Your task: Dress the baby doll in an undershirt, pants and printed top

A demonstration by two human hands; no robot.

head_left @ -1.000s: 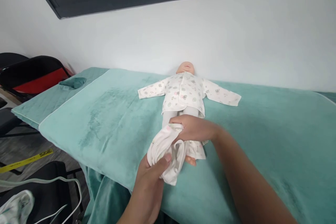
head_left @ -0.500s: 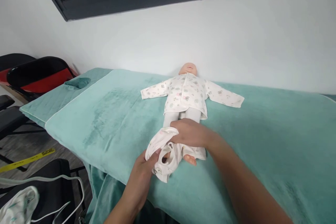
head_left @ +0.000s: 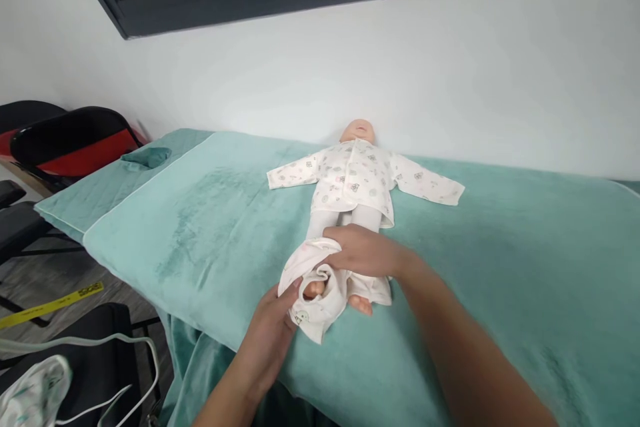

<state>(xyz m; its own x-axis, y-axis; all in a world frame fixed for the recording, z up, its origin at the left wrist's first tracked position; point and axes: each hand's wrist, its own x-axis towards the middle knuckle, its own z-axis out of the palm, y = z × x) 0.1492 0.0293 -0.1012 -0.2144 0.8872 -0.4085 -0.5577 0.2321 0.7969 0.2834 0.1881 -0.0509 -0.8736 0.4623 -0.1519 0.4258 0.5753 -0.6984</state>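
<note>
A baby doll (head_left: 359, 130) lies on its back, head toward the wall, in a white patterned long-sleeved shirt (head_left: 354, 177) with both sleeves spread out. White patterned baby trousers (head_left: 320, 310) are bunched round its lower legs. My left hand (head_left: 270, 330) pinches the trouser leg's edge, thumb on top. My right hand (head_left: 363, 250) is closed on the same garment's upper edge, over the doll's shins; its fingertips are partly hidden in the cloth. Toes of one foot (head_left: 314, 289) show inside the round leg opening. The other foot (head_left: 361, 305) pokes out of the second leg.
The doll rests on a green padded bed (head_left: 215, 213) with a face hole (head_left: 147, 157) at the left end. Black and red chairs (head_left: 75, 147) stand beyond it. A patterned cloth (head_left: 37, 387) and a pale cable (head_left: 125, 339) are at a dark chair, lower left. A white wall (head_left: 320, 73) runs behind.
The doll's toes now show in the trouser leg opening, which was dark inside before. My left hand has shifted slightly with the cloth; my right hand keeps its hold.
</note>
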